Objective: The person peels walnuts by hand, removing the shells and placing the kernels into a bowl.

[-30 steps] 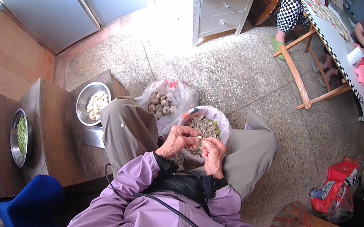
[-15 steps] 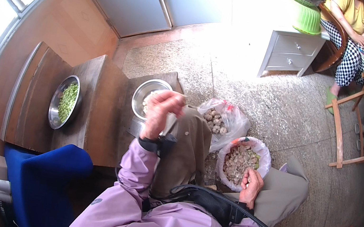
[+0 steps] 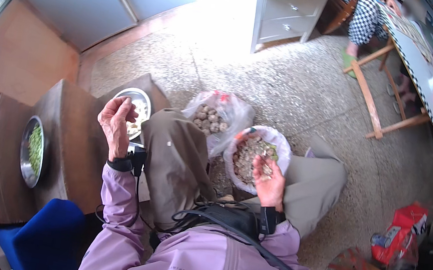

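Note:
My left hand (image 3: 117,118) is raised at the near-left rim of a steel bowl (image 3: 147,102), its fingers curled together; whatever they may hold is hidden. Peeled white garlic cloves (image 3: 137,120) lie in that bowl. Over a bin lined with a white plastic bag (image 3: 283,146), my right hand (image 3: 269,183) is turned palm up, fingers bent around some pale garlic pieces (image 3: 266,170). Dry skins and scraps (image 3: 247,154) fill the bin, with a bit of green at one side. Beyond my knees, a clear plastic bag (image 3: 239,108) holds several whole garlic bulbs (image 3: 211,120).
A steel bowl of chopped green vegetable (image 3: 35,150) stands on the wooden steps (image 3: 66,127) at left, by a blue chair (image 3: 54,231). A white drawer cabinet (image 3: 285,18) and a folding table (image 3: 414,51) with seated people are beyond. A black cable (image 3: 286,265) crosses my lap.
The view has swung right, shifting everything leftward. My left hand has gone from above the bowl to its near-left edge. My right hand has turned palm up, showing pale pieces.

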The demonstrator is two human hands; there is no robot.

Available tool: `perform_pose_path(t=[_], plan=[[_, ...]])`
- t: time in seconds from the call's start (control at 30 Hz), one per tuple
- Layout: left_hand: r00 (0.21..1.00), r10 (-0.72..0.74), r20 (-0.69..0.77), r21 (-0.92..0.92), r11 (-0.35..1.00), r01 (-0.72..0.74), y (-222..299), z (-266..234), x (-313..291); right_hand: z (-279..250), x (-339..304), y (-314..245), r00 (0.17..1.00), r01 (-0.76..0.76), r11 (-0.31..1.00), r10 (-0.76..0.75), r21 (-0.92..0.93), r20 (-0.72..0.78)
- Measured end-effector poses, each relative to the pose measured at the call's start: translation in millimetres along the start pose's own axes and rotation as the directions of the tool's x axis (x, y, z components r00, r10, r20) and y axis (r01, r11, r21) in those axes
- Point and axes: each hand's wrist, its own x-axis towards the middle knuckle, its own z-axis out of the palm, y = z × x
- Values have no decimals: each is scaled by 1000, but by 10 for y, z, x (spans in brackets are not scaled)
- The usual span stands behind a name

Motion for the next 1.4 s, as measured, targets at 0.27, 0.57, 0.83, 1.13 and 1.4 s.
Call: perform_pose_path(t=[0.27,0.57,0.83,1.13,1.4], plan=[[501,-223,836,89,956,278,-294,1560,-1339,148,-23,55,991,130,987,-133,92,25],[417,180,891,46,877,-478,-961,1961,-1825,252,-135,-13,982,187,976,-186,-111,22],[567,-301,766,164,946,281,-26,1923,-1878,-176,23,101,975,217,974,-213,65,-59],[650,-236,722,208,971,121,-667,1840,-1736,-27,-159,109,957,171,650,-288,-741,-31],[615,-240,751,55,951,305,-595,1805,-1760,163,-183,2,969,129,547,-245,-827,-11]])
